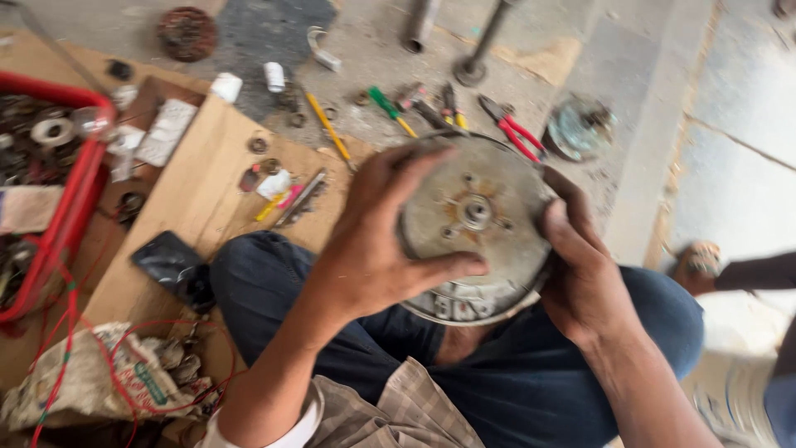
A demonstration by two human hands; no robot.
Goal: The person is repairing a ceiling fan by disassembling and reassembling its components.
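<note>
Left hand: our left hand (377, 236) grips the round metal housing (474, 228) from its left side; the fingers (414, 162) curl over the upper rim and the thumb (448, 267) presses across the lower face.
Right hand: our right hand (580, 261) clamps the right edge of the same housing, fingers wrapped around the rim, palm against its side.
Housing: we hold it above our lap, over our blue trousers (514, 382), flat face turned up toward the camera. It is a grey, dusty disc with a small hub in the middle and a ring of little holes around it.
Ground beyond: just past the housing we see red-handled pliers (516, 133), a green-handled screwdriver (390, 109) and a yellow-handled screwdriver (327, 126) lying on the concrete floor (730, 99), near one another.
Round part: a second, darker metal disc (580, 127) lies on the floor beside the pliers, apart from our hands.
Cardboard: a sheet of cardboard (195, 199) spreads to our left, with washers and small scraps scattered on it, and a dark phone (170, 261) rests near our knee.
Crate: a red crate (70, 178) full of metal parts stands at the far left.
Wire: red wire (141, 365) loops over a crumpled sack (91, 377) at lower left.
Other person: a sandalled foot (701, 261) shows at the right edge, well apart from us.
</note>
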